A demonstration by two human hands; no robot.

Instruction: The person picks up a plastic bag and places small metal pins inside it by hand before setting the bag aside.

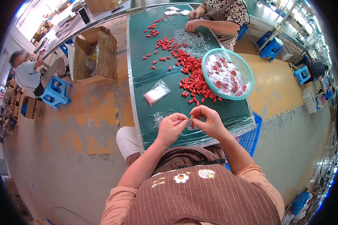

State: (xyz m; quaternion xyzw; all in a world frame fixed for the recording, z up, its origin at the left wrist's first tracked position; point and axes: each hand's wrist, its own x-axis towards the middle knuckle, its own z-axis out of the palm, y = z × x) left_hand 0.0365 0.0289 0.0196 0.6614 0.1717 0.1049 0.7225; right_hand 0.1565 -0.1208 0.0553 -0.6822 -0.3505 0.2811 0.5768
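Close to the near edge of the green table, both hands are raised in front of my apron. My left hand (171,128) is closed, with a bit of pinkish film showing at its fingertips. Fingers pinched, my right hand (209,122) grips a small clear plastic bag (192,126) with a reddish patch on it. The hands are close together, and the fingers partly cover the bag. Beside my left hand lies a small heap of metal screws (157,119). Beyond it is a stack of clear bags (157,92) with a red edge.
Red plastic caps (193,71) spread across the table (141,71). A turquoise basket (250,80) holds filled bags. At the far end, a co-worker's hands (192,24) are near a larger screw pile (191,42). A cardboard box (108,56) and blue stool (56,92) stand left.
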